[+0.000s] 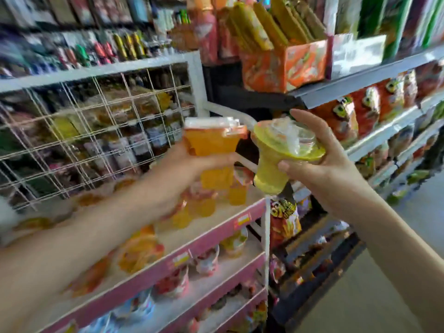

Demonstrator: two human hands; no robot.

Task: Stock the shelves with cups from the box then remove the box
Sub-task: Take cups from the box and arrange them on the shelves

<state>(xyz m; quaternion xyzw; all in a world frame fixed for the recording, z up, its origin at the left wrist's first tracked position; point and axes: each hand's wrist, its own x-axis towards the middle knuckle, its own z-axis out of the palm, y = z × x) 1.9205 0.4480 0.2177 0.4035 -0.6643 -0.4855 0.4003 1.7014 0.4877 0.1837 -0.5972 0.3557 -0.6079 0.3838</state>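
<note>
My left hand (192, 162) grips an orange jelly cup (212, 143) with a sealed lid, held upright above the top shelf. My right hand (319, 162) holds a yellow-green cup (278, 155) tilted on its side, its clear lid facing right, fingers curled round its rim. The two cups hang close together, almost touching. Below them, several orange cups (209, 200) stand on the pink-edged top shelf (216, 234). The box is not in view.
Lower pink shelves (211, 277) hold several red and white cups. A white wire rack (96, 131) stands behind the top shelf. Grey shelves (360, 82) with snack bags and an orange carton (283, 68) fill the right. Floor shows at the lower right.
</note>
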